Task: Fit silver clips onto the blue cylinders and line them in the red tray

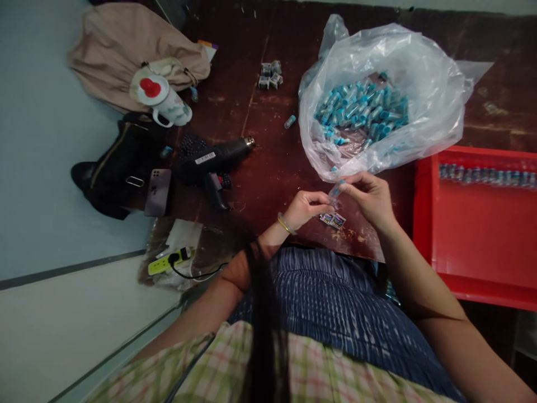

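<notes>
Near the front edge of the table, my right hand [371, 200] pinches a small clear vial with a blue cap [336, 188] between thumb and fingers. My left hand [309, 209] is closed at the vial's lower end; its fingertips press on something small and clear that I cannot make out. Just below the fingertips lie a few small printed labels [335, 220] on the table. Beyond my hands stands an open clear plastic bag [436, 106] with many blue-capped vials [356, 109] inside.
A red tray [482, 229] with a row of vials [486, 175] stands on the right. On the left lie a black heat gun [218, 159], a phone [158, 192], a lidded mug [172, 106] and a power strip [168, 262]. A loose vial [290, 121] and small label stacks [271, 75] lie farther back.
</notes>
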Demonstrator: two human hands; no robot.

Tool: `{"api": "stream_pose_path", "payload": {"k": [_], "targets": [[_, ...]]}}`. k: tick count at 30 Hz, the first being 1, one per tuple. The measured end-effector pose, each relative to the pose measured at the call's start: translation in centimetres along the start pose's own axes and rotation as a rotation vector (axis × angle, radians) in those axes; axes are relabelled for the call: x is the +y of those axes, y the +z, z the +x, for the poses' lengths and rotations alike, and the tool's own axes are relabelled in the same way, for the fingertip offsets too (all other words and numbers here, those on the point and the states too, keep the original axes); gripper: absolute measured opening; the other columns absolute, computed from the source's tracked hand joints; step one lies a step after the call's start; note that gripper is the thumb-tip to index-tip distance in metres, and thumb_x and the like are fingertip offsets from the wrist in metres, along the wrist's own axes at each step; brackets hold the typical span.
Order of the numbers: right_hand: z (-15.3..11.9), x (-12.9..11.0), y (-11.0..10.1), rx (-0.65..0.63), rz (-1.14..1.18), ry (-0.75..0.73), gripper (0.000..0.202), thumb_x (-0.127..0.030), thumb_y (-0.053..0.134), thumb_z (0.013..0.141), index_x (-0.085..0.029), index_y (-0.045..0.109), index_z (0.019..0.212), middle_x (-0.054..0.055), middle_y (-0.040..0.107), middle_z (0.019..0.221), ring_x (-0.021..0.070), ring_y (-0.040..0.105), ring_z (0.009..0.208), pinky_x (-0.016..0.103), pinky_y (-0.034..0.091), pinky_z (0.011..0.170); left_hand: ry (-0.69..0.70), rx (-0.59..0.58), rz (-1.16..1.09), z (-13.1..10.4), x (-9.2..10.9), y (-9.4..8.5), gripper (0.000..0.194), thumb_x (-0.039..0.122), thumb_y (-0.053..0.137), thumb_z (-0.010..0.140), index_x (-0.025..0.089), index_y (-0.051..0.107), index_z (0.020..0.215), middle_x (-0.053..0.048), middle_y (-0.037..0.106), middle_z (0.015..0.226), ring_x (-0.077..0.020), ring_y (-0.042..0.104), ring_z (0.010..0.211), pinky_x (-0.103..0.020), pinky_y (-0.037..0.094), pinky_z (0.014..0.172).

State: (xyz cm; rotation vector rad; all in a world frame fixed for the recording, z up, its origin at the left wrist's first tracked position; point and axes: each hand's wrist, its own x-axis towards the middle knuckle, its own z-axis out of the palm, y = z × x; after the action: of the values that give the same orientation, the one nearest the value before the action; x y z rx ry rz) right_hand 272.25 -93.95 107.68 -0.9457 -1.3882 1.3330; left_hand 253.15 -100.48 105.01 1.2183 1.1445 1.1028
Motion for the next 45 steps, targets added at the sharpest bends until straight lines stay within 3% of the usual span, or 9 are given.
{"api": "stream_pose_path", "payload": {"k": [3, 9, 16, 22, 25, 28, 31, 42, 45], "targets": [[0.5, -1.3, -1.1, 0.081, 0.063, -0.030, 0.029, -0.044, 0.095, 0.074, -0.023, 0.076, 0.078, 0.003, 0.082, 0.091, 0.0153, 0.073, 0.081, 0.029, 0.061, 0.081, -0.001, 0.054, -0.086, 0.2, -0.2, -0.4, 0.030, 0.043, 0.093, 0.080, 0.018, 0.078, 0.074, -0.008, 0.080, 0.091, -0.0192, 0.070, 0.083, -0.033, 0.058, 0.079], [0.0, -2.5, -0.3, -0.027, 0.103, -0.019, 0.036, -0.052, 0.097, 0.075, -0.023, 0.076, 0.079, 0.003, 0.083, 0.092, 0.0166, 0.076, 0.082, 0.030, 0.063, 0.081, -0.036, 0.064, -0.112, 0.2, -0.1, -0.7, 0.028, 0.043, 0.094, 0.078, 0.018, 0.081, 0.079, -0.007, 0.079, 0.088, -0.0172, 0.067, 0.078, -0.030, 0.054, 0.071], [-1.1, -1.1, 0.0, -0.038, -0.078, -0.099, 0.022, -0.037, 0.094, 0.080, -0.023, 0.079, 0.085, 0.001, 0.080, 0.090, 0.0144, 0.073, 0.084, 0.027, 0.060, 0.084, -0.089, 0.080, -0.112, 0.1, 0.2, 0.2, 0.027, 0.040, 0.096, 0.076, 0.018, 0.086, 0.086, -0.006, 0.082, 0.090, -0.0169, 0.068, 0.079, -0.029, 0.053, 0.076], [-2.8, 1.9, -0.2, 0.003, -0.178, -0.088, 0.031, -0.052, 0.088, 0.085, -0.023, 0.079, 0.089, 0.002, 0.081, 0.091, 0.0181, 0.075, 0.083, 0.034, 0.062, 0.084, -0.229, -0.037, -0.413, -0.8, 0.7, 0.9, 0.046, 0.051, 0.096, 0.079, 0.014, 0.087, 0.104, -0.009, 0.082, 0.096, -0.0170, 0.069, 0.082, -0.030, 0.053, 0.079], [-4.3, 3.0, -0.5, -0.004, -0.255, -0.157, 0.033, -0.057, 0.085, 0.088, -0.027, 0.079, 0.100, 0.003, 0.084, 0.104, 0.0240, 0.079, 0.098, 0.046, 0.060, 0.103, -0.299, -0.042, -0.524, -1.4, 0.6, 1.1, 0.044, 0.047, 0.099, 0.077, 0.013, 0.087, 0.102, -0.009, 0.080, 0.092, -0.0148, 0.066, 0.076, -0.029, 0.051, 0.073], [-5.2, 3.1, -1.0, 0.012, -0.427, -0.322, 0.024, -0.051, 0.084, 0.092, -0.030, 0.078, 0.102, 0.002, 0.084, 0.106, 0.0279, 0.080, 0.108, 0.059, 0.045, 0.123, -0.325, -0.013, -0.518, -1.7, 0.7, 1.6, 0.035, 0.038, 0.097, 0.081, 0.013, 0.087, 0.103, -0.008, 0.079, 0.092, -0.0130, 0.064, 0.075, -0.028, 0.050, 0.072], [-5.7, 2.8, -1.3, -0.018, -0.502, -0.390, 0.019, -0.046, 0.081, 0.097, -0.029, 0.076, 0.103, 0.003, 0.084, 0.109, 0.0284, 0.081, 0.109, 0.062, 0.039, 0.125, -0.338, -0.009, -0.523, -1.8, 0.9, 2.1, 0.032, 0.034, 0.096, 0.082, 0.012, 0.087, 0.104, -0.007, 0.078, 0.092, -0.0125, 0.064, 0.075, -0.027, 0.050, 0.071], [-6.6, 3.4, -0.8, -0.070, -0.443, -0.330, 0.013, -0.044, 0.081, 0.096, -0.032, 0.079, 0.100, 0.004, 0.081, 0.128, 0.0319, 0.073, 0.127, 0.066, 0.033, 0.129, -0.335, 0.000, -0.561, -1.8, 1.4, 3.3, 0.023, 0.028, 0.093, 0.085, 0.013, 0.086, 0.101, -0.008, 0.079, 0.095, -0.0131, 0.065, 0.078, -0.027, 0.050, 0.073], [-6.7, 3.4, -0.7, -0.027, -0.334, -0.292, 0.023, -0.041, 0.082, 0.095, -0.037, 0.077, 0.116, 0.003, 0.077, 0.136, 0.0312, 0.070, 0.133, 0.063, 0.039, 0.128, -0.322, -0.007, -0.603, -1.7, 1.8, 3.6, 0.024, 0.025, 0.091, 0.087, 0.015, 0.086, 0.108, -0.008, 0.080, 0.097, -0.0150, 0.069, 0.083, -0.027, 0.052, 0.076]]}}
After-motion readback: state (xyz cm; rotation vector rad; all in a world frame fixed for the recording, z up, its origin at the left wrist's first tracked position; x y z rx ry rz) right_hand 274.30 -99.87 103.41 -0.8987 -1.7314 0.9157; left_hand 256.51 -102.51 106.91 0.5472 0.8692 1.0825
